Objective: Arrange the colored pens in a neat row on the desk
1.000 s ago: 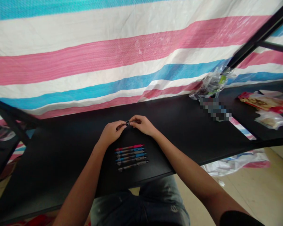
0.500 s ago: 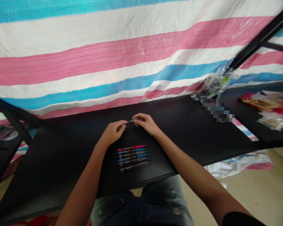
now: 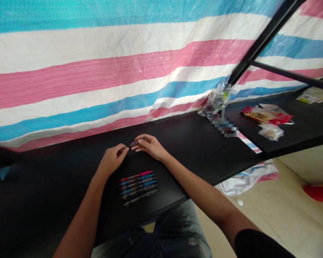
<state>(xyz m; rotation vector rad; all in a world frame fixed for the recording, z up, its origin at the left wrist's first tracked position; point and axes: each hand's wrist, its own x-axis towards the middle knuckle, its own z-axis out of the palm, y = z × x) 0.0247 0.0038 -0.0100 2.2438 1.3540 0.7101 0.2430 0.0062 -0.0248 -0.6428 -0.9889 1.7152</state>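
My left hand is closed in a pinch around one end of a dark grey pen above the black tabletop. On the pen's other end, the fingers of my right hand are curled. Whether the pen is in one piece or parted between the hands is too small to tell. Nearer to me, several pens lie side by side, close together and slightly slanted. A red pen is farthest from me, blue and grey ones follow, and a black-grey pen lies closest.
A striped plastic sheet hangs behind the table. Clear plastic bags stand at the back right beside a blurred-out item. On the right-hand surface lie a red food packet and a small clear bag. A black metal post rises there.
The view has swung to the right, so the table and pens appear farther left. Both hands still grip the grey pen, and its right part is tilted a little differently.
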